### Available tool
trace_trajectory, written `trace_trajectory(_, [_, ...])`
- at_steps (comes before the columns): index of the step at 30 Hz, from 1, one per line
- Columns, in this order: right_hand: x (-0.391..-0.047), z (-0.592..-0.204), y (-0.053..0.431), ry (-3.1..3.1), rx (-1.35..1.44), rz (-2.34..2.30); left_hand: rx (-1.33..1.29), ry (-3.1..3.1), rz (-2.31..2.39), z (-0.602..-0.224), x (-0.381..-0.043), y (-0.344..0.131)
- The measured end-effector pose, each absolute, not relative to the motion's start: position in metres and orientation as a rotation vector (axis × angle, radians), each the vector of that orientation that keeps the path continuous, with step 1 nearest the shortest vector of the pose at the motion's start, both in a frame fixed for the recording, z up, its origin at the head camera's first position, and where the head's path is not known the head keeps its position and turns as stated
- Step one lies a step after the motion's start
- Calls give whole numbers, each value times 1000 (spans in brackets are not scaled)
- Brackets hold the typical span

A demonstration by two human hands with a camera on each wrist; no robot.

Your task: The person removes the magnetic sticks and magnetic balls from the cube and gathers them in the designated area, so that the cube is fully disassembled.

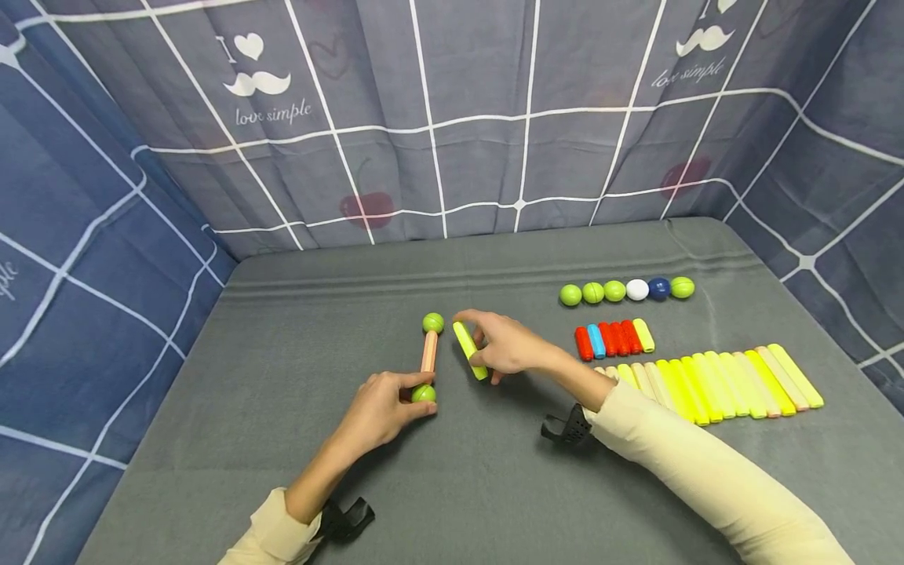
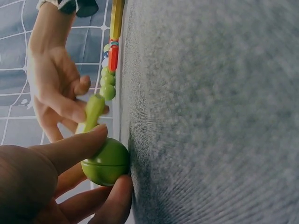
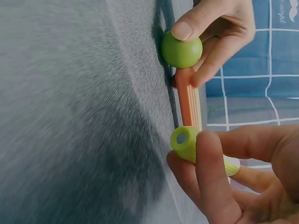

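Observation:
My left hand point(image 1: 384, 408) pinches a green ball point(image 1: 424, 394) between thumb and fingers on the grey cloth. From that ball a ridged orange stick point(image 1: 429, 351) runs away from me to a second green ball point(image 1: 433, 322). Just to the right, my right hand point(image 1: 510, 344) holds a yellow-green stick point(image 1: 469, 349) by thumb and fingers, tilted and apart from the orange one in the head view. A small grey disc shows in the end of this yellow-green stick point(image 3: 189, 148) in the right wrist view. The left wrist view shows the pinched ball point(image 2: 106, 161) close up.
Farther right lie a row of green, white and dark blue balls point(image 1: 637, 289), a short row of red, blue and yellow sticks point(image 1: 613, 339), and a long row of yellow and orange sticks point(image 1: 727, 384), partly behind my right forearm. Checked blue-grey curtains point(image 1: 480, 165) stand around the table.

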State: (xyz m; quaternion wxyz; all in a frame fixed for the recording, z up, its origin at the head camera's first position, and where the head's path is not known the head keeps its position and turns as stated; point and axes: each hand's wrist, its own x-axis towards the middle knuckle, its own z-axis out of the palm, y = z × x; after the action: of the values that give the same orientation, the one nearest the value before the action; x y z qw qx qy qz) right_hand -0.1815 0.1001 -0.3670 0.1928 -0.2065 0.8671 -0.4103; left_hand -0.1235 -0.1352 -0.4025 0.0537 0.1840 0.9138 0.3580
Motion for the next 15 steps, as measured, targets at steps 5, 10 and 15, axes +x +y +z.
trace_trajectory(5, [-168,-366,127,2446,-570,-1242,559,2780,1077,-402,-123,-136])
trace_trajectory(10, [-149,-369,157,2468,-543,-1284,566,2775,1083,-403,-123,-137])
trace_trajectory(15, [-127,-372,182,2572,-534,-1225,554,2771,1084,-403,-123,-138])
